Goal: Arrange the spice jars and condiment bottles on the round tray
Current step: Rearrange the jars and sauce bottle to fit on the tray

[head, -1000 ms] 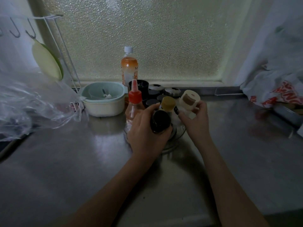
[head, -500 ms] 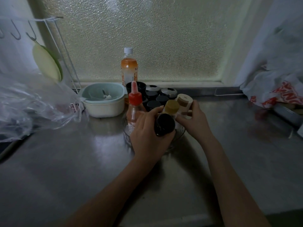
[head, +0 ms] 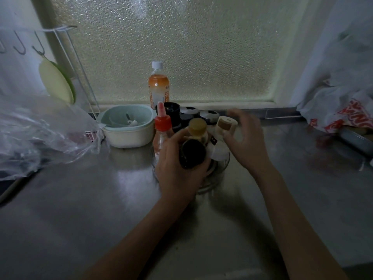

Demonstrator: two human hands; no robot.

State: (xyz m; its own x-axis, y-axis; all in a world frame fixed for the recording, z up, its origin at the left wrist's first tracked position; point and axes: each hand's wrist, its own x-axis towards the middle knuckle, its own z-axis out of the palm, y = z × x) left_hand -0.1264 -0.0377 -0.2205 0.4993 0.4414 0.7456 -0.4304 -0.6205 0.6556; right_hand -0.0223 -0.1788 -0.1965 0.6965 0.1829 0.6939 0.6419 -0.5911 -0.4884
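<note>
A clear round tray (head: 220,168) sits on the steel counter in front of me. On it stand a red-capped squeeze bottle (head: 162,130), a yellow-capped bottle (head: 197,128) and a white-lidded spice jar (head: 225,125). My left hand (head: 177,168) is wrapped around a black-capped bottle (head: 191,153) at the tray's near side. My right hand (head: 246,142) hovers just right of the white-lidded jar, fingers spread, blurred, apart from it. Several dark-lidded jars (head: 187,117) stand behind the tray.
A pale green and white bowl (head: 128,128) sits left of the tray. An orange drink bottle (head: 158,87) stands by the frosted window. A clear plastic bag (head: 40,132) lies at the left, a white and red bag (head: 343,112) at the right.
My right hand set the white-lidded jar upright on the tray and let go, its fingers now spread apart. My left hand kept its hold on the black-capped bottle.
</note>
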